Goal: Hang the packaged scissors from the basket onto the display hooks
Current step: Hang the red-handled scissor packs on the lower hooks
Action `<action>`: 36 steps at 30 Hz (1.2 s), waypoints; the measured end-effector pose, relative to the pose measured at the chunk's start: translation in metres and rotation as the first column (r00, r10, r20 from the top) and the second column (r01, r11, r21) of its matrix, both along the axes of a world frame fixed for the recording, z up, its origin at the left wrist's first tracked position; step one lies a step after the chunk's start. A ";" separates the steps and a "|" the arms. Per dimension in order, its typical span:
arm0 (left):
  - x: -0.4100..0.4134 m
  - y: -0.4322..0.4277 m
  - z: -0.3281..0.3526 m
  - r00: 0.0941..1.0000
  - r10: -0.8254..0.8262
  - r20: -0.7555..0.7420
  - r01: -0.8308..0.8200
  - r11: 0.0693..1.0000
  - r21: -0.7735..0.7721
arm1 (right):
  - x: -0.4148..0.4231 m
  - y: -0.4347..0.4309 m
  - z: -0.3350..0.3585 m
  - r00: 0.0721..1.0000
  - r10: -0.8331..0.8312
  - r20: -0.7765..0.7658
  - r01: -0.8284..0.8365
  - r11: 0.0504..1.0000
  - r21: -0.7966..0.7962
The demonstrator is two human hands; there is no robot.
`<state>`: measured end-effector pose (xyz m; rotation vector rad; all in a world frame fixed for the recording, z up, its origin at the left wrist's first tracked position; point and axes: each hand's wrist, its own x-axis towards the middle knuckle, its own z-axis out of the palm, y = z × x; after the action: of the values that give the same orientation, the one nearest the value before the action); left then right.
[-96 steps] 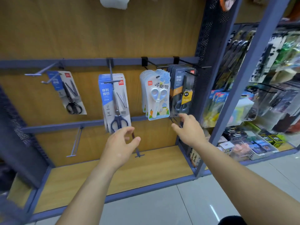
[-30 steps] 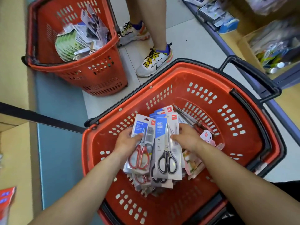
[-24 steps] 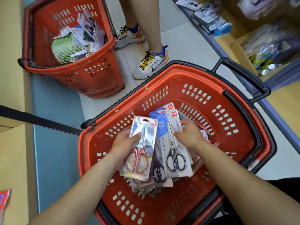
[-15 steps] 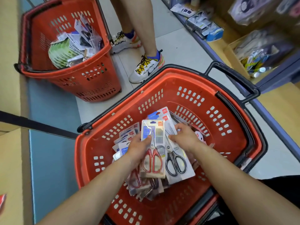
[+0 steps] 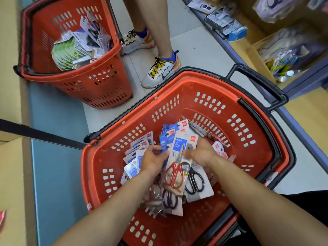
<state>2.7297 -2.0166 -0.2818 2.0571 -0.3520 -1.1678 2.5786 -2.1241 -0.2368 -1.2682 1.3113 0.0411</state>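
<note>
Many packaged scissors (image 5: 170, 167) still piled in near red basket (image 5: 248, 139); none visibly hung. Left hand (image 5: 154, 161) and right hand (image 5: 200, 153) both clenched on red-handled pack (image 5: 177, 167), hooks out of view.

the floor (image 5: 195, 41) is pale tile, with a blue strip along its left side. a big red basket (image 5: 248, 157) sits on it, close by. a second red basket (image 5: 99, 86) sits further away on the left, part on the tile, part on the blue strip. between them two sneakers (image 5: 162, 70) stand on the tile.
</note>
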 end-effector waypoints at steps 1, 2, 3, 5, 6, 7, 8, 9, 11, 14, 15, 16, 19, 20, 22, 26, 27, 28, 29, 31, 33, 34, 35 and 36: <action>0.005 0.001 -0.003 1.000 -0.002 0.015 0.002 1.000 0.019 | -0.001 -0.003 0.003 0.999 -0.034 0.002 0.034 0.999 -0.009; 0.008 0.001 -0.004 1.000 -0.005 0.019 0.004 0.999 0.034 | -0.002 -0.006 0.007 0.997 -0.071 0.003 0.071 0.997 -0.027; 0.011 0.002 -0.005 1.000 -0.022 0.010 0.021 0.998 0.055 | -0.003 -0.011 0.011 0.994 -0.106 0.005 0.106 0.993 -0.045; 0.010 0.001 -0.005 0.996 -0.080 -0.034 0.083 0.991 0.106 | -0.010 -0.022 0.018 0.991 -0.132 0.002 0.131 0.988 -0.077; 0.009 0.000 -0.004 0.993 -0.106 -0.050 0.112 0.986 0.120 | -0.015 -0.027 0.022 0.992 -0.123 -0.001 0.123 0.990 -0.075; 0.009 0.000 -0.006 0.990 -0.129 -0.051 0.135 0.982 0.134 | -0.019 -0.031 0.025 0.994 -0.111 -0.002 0.111 0.992 -0.060; 0.008 0.000 -0.007 0.988 -0.149 -0.034 0.153 0.978 0.141 | -0.023 -0.034 0.029 0.995 -0.097 0.003 0.097 0.994 -0.043; 0.008 0.000 -0.009 0.986 -0.165 -0.008 0.164 0.975 0.149 | -0.026 -0.036 0.032 0.996 -0.085 0.011 0.085 0.996 -0.036; 0.006 0.002 -0.010 0.983 -0.183 0.015 0.178 0.970 0.163 | -0.032 -0.040 0.038 0.996 -0.068 0.050 0.071 0.996 -0.051; 0.003 0.004 -0.013 0.982 -0.186 0.040 0.176 0.969 0.172 | -0.038 -0.042 0.046 0.991 -0.012 0.136 0.023 0.996 -0.086; 0.002 0.003 -0.013 0.982 -0.182 0.044 0.171 0.969 0.179 | -0.040 -0.041 0.047 0.988 0.014 0.155 0.002 0.995 -0.104; 0.002 0.002 -0.013 0.985 -0.172 0.029 0.163 0.969 0.188 | -0.041 -0.041 0.048 0.985 0.023 0.171 -0.002 0.992 -0.123; 0.001 0.001 -0.012 0.989 -0.139 -0.045 0.145 0.967 0.208 | -0.046 -0.040 0.046 0.978 0.018 0.206 0.021 0.983 -0.184; 0.000 0.002 -0.012 0.990 -0.135 -0.045 0.141 0.969 0.203 | -0.047 -0.040 0.046 0.979 0.014 0.205 0.029 0.978 -0.204; -0.003 0.003 -0.012 0.990 -0.140 -0.016 0.141 0.970 0.198 | -0.053 -0.042 0.043 0.979 0.002 0.204 0.047 0.971 -0.235; -0.005 0.003 -0.009 0.992 -0.125 0.003 0.122 0.974 0.193 | -0.061 -0.047 0.043 0.981 -0.015 0.194 0.071 0.955 -0.289; -0.004 0.002 -0.010 0.993 -0.117 0.002 0.115 0.978 0.172 | -0.063 -0.047 0.044 0.980 -0.023 0.196 0.081 0.953 -0.293; -0.004 0.001 -0.008 0.994 -0.106 0.003 0.105 0.982 0.157 | -0.064 -0.047 0.047 0.979 -0.033 0.201 0.092 0.953 -0.289; -0.004 0.001 -0.005 0.995 -0.099 -0.007 0.099 0.987 0.127 | -0.065 -0.047 0.049 0.977 -0.044 0.210 0.104 0.953 -0.285; -0.006 0.001 0.000 0.994 -0.103 -0.022 0.104 0.992 0.076 | -0.066 -0.046 0.053 0.972 -0.060 0.225 0.124 0.951 -0.284; -0.005 0.002 0.005 0.991 -0.129 0.027 0.129 0.991 0.022 | -0.066 -0.045 0.057 0.966 -0.070 0.250 0.141 0.951 -0.277; -0.004 0.001 0.012 0.991 -0.129 0.046 0.129 0.992 -0.010 | -0.066 -0.045 0.059 0.961 -0.081 0.264 0.154 0.951 -0.270; -0.003 0.000 0.019 0.992 -0.111 0.061 0.115 0.992 -0.056 | -0.066 -0.046 0.062 0.956 -0.094 0.278 0.170 0.950 -0.262; -0.001 -0.002 0.028 0.992 -0.099 0.077 0.106 0.990 -0.094 | -0.067 -0.046 0.065 0.949 -0.108 0.295 0.187 0.949 -0.255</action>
<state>2.7291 -2.0184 -0.2536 2.0192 -0.5454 -1.1158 2.5120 -2.1704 -0.1714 -1.3510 1.1901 -0.4310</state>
